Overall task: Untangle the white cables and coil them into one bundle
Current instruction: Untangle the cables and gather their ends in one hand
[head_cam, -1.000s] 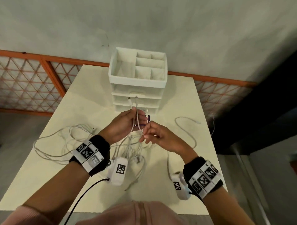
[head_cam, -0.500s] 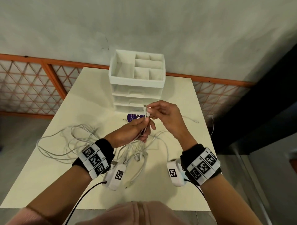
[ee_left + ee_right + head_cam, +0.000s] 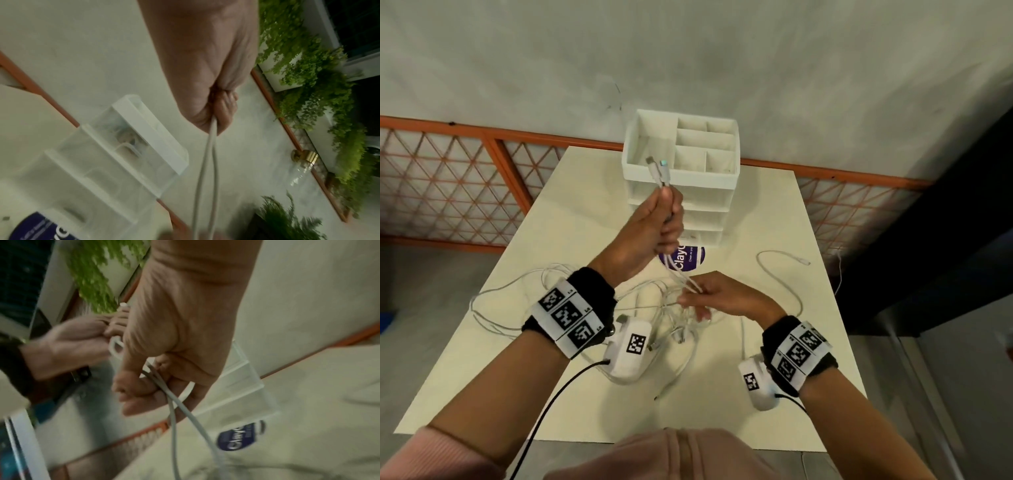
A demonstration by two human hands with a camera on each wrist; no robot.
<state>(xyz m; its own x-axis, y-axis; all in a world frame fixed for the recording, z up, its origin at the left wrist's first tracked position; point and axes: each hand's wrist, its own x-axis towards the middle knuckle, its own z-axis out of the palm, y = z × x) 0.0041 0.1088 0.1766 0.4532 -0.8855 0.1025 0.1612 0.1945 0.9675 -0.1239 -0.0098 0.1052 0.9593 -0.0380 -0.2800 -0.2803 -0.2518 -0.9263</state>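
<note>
Fingers of the left hand (image 3: 650,229) are curled into a fist around two strands of the white cables (image 3: 681,270), whose two connector ends (image 3: 659,169) project above the fist, in front of the white drawer organizer (image 3: 681,178). Below the fist the paired strands run down to the right hand (image 3: 717,296), whose thumb and fingers are curled about them; the right wrist view shows the strands passing between thumb and forefinger. Half a second earlier the two hands met at one connector just in front of the organizer's lowest drawer; the left hand has since risen with the ends, and the right has dropped toward the tangle. The remaining cable lies on the cream table (image 3: 774,404) as a tangle beneath the hands, with loose loops (image 3: 517,291) at the left and a single strand (image 3: 780,270) curving off to the right. A purple round label (image 3: 685,260), formerly half hidden by the fingers, lies on the table just before the organizer.
</note>
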